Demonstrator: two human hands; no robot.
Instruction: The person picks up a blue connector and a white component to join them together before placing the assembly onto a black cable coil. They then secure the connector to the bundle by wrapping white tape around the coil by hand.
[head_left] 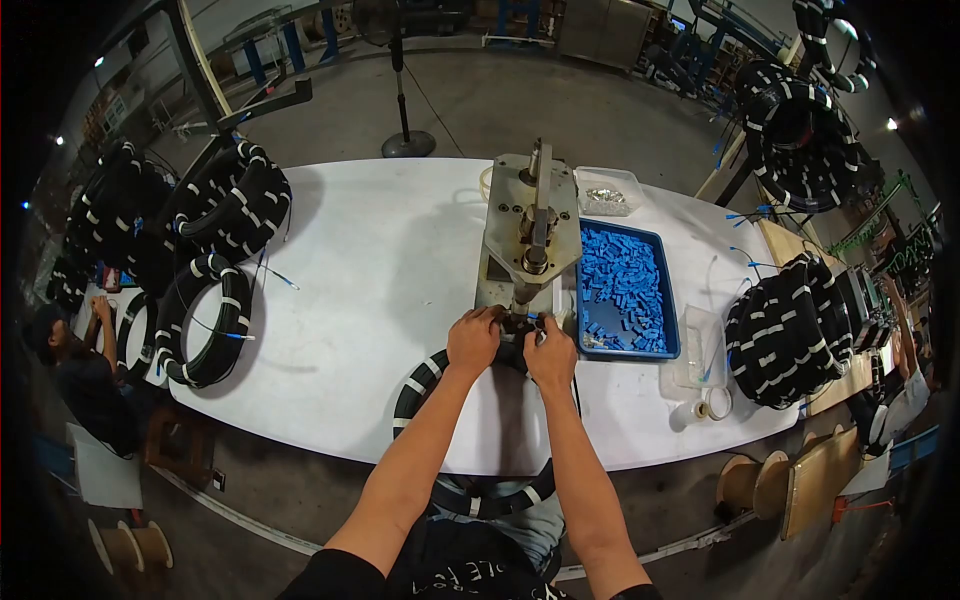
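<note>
A metal hand press point(533, 215) stands upright at the middle of the white table point(370, 250). Just below its ram, my left hand point(475, 340) is closed at the left side, its fingertips pressed around something dark and small. My right hand point(549, 352) is closed on the other side of the same spot, and what it pinches is too small to make out. Under my wrists lies a black cable coil with white tape bands point(422, 385), partly hanging over the table's near edge. To the right of the press sits a blue tray point(672, 300) of small blue connectors point(625, 280).
Taped black coils point(240, 205) stand at the left and more point(787, 330) at the right. Clear plastic boxes point(612, 190) and tape rolls point(717, 403) lie on the right side. A person point(90, 385) sits at the far left; another person point(900, 395) is at the far right.
</note>
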